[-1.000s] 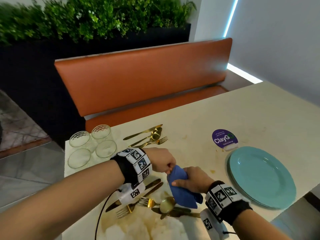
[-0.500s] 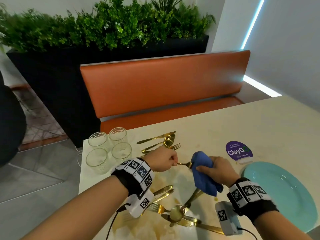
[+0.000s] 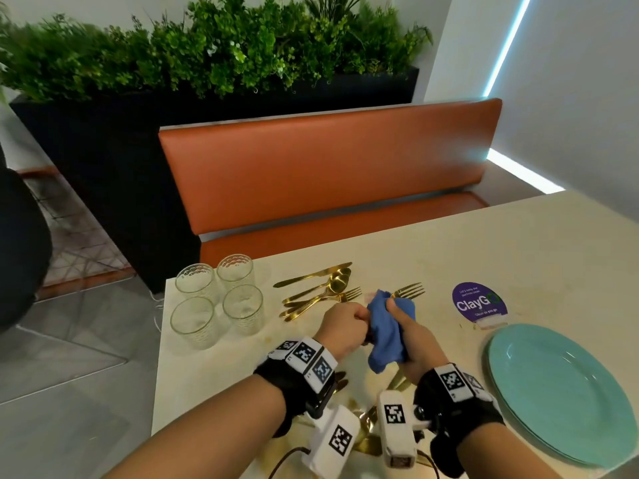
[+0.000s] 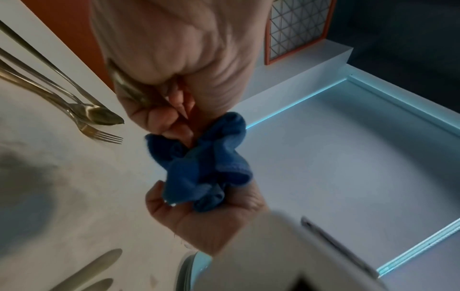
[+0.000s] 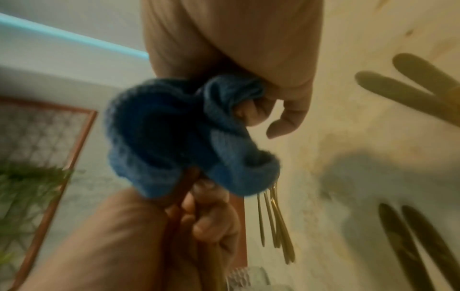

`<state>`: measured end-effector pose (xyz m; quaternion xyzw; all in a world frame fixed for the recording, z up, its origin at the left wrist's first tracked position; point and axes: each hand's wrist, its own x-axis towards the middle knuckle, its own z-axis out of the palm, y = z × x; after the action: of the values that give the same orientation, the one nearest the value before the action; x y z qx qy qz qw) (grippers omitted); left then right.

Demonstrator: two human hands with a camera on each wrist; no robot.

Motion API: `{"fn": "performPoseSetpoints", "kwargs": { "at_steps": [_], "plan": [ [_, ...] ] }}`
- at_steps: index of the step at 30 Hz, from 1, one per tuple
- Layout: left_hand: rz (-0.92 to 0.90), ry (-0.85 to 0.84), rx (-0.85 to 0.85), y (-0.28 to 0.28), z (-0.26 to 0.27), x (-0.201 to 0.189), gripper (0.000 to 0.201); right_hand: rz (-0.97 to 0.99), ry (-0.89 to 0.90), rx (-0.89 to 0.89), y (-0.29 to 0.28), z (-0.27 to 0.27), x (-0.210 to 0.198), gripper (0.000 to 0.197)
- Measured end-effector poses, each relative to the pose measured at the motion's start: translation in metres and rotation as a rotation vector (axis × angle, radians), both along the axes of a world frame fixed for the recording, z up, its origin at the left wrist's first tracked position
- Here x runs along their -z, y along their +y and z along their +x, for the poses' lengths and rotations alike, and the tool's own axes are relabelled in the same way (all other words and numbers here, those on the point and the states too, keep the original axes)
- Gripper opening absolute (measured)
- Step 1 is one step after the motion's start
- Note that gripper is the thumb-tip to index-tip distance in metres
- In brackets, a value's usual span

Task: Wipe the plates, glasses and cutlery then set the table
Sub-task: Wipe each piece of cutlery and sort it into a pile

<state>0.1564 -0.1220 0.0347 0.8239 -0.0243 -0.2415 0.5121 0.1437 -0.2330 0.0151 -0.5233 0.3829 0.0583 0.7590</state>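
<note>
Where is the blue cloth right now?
In the head view the blue cloth is bunched in the right hand, wrapped around a gold fork above the table, just right of the left hand.

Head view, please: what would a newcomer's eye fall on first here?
Probably the blue cloth bunched at the table's near middle, gripped by the right hand around a gold fork whose handle the left hand holds. Next, the teal plates stacked at the right, and four glasses clustered at the left corner.

Cream table (image 3: 432,250): four glasses (image 3: 214,299) far left, gold cutlery (image 3: 318,288) beside, purple ClayGo sign (image 3: 479,302), teal plates (image 3: 560,392) stacked right.
</note>
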Motion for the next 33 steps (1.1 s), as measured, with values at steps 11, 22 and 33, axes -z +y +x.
{"fn": "performPoseSetpoints", "kwargs": {
  "at_steps": [11, 22, 33],
  "plan": [
    [-0.073, 0.091, 0.010, 0.006, -0.011, 0.008, 0.020, 0.045, -0.099, 0.048, -0.021, 0.011, -0.014, 0.033],
    [0.135, 0.101, 0.120, 0.020, 0.032, 0.004, 0.028, -0.247, 0.014, -0.187, -0.023, -0.001, 0.001, 0.031],
    [-0.061, 0.139, -0.202, 0.001, 0.074, 0.035, 0.030, -0.812, 0.053, -0.841, -0.005, 0.014, 0.010, 0.039]
  ]
}}
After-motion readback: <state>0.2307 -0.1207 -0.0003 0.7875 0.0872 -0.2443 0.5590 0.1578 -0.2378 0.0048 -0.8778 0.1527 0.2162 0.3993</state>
